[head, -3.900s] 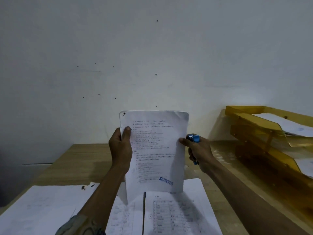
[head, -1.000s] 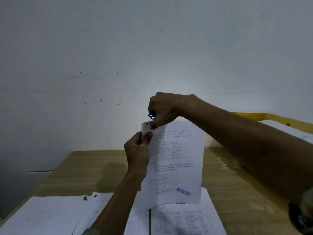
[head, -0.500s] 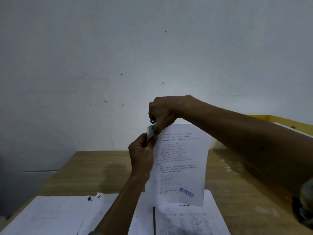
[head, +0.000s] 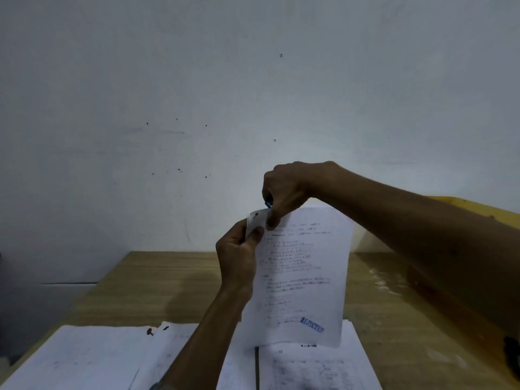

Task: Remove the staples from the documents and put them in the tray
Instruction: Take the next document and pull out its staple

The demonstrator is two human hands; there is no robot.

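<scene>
Document (head: 305, 277): one white printed sheet held upright in the air above the table, in the middle of the view. A blue "REJECTED" stamp (head: 312, 325) sits near its lower right corner. Its top left corner (head: 256, 217) is bent forward.
Left hand (head: 239, 254): rises from below and pinches the document just under the bent corner, thumb on the front, fingers behind.
Right hand (head: 284, 190): reaches in from the right, above the sheet, fingers curled down around a small blue remover (head: 268, 204). Its fingertips touch the sheet's top left corner.
Remover: mostly hidden inside the right hand; only a blue tip shows, right at the bent corner. Whether it is biting a staple cannot be told.
Tray (head: 495, 213): yellow, at the far right, only its top edge visible above the right forearm, well apart from the document.
Table (head: 157, 277): light wood, set against the wall.
Papers (head: 84, 358): white sheets lying flat along the near edge of the table, below the held document.
Wall (head: 253, 80): pale grey with a few small dark marks.
</scene>
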